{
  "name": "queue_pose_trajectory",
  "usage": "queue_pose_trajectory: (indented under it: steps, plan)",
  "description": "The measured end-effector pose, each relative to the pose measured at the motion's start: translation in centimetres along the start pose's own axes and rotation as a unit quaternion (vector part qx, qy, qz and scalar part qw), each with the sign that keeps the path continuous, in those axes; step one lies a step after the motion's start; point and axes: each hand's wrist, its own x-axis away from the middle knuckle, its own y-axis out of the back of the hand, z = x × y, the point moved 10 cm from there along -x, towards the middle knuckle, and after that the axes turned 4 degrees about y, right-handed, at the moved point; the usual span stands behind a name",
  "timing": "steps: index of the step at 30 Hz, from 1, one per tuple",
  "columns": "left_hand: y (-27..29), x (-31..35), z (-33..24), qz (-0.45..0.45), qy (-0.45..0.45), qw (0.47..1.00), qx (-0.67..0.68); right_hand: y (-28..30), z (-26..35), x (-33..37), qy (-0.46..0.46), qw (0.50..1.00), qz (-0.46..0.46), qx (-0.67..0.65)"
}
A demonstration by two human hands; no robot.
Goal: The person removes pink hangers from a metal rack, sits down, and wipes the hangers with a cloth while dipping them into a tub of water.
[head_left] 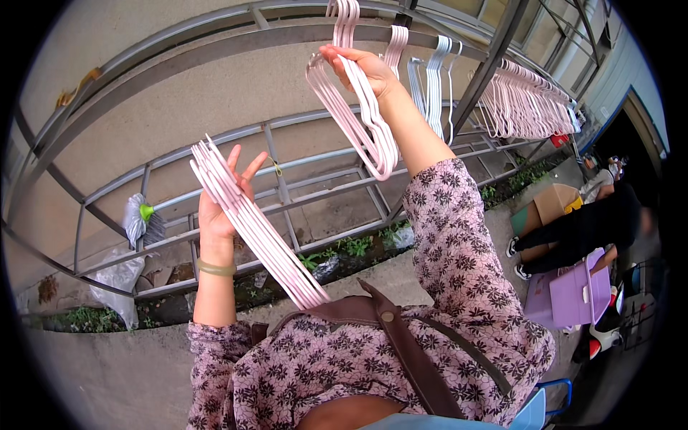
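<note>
My right hand [367, 70] is raised to the upper metal rail. It is closed around a bunch of pink clothes hangers [371, 147], whose hooks rise above the fingers at the rail. A second bundle of pink hangers [254, 233] lies slanted across my left hand [221, 208], its lower end close to my chest. Two fingers of that hand stick out past the bundle, and its thumb and grip are partly hidden behind the hangers. Just right of my right hand, more pink hangers [395, 49] hang on the rail beside light blue hangers [434, 86].
The grey metal rack [283, 179] runs along the wall, with a long row of pink hangers [519, 100] farther right. A mop head [136, 221] and a plastic bag [122, 283] are at left. A person in dark clothes [598, 222] stands by a purple bin [570, 294] and a cardboard box [555, 203].
</note>
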Motion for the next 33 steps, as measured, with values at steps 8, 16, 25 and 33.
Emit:
queue_pose_trajectory:
  steps: [8, 16, 25, 33]
  plan:
    - [1.4, -0.1, 0.1, -0.019, 0.006, 1.000, 0.004, 3.5, 0.0, -1.8, 0.015, 0.992, -0.051, 0.110]
    - [2.7, -0.7, 1.2, -0.028, 0.015, 0.999, 0.015, 6.2, 2.3, 1.3, 0.033, 0.843, -0.284, 0.455]
    - [3.4, -1.8, 2.5, -0.071, 0.030, 0.997, 0.030, 6.0, 5.0, 4.4, 0.057, 0.764, -0.351, 0.539]
    - [4.6, -1.9, 2.0, -0.054, 0.030, 0.998, 0.028, -1.5, 12.9, 13.8, 0.194, 0.246, -0.467, 0.827]
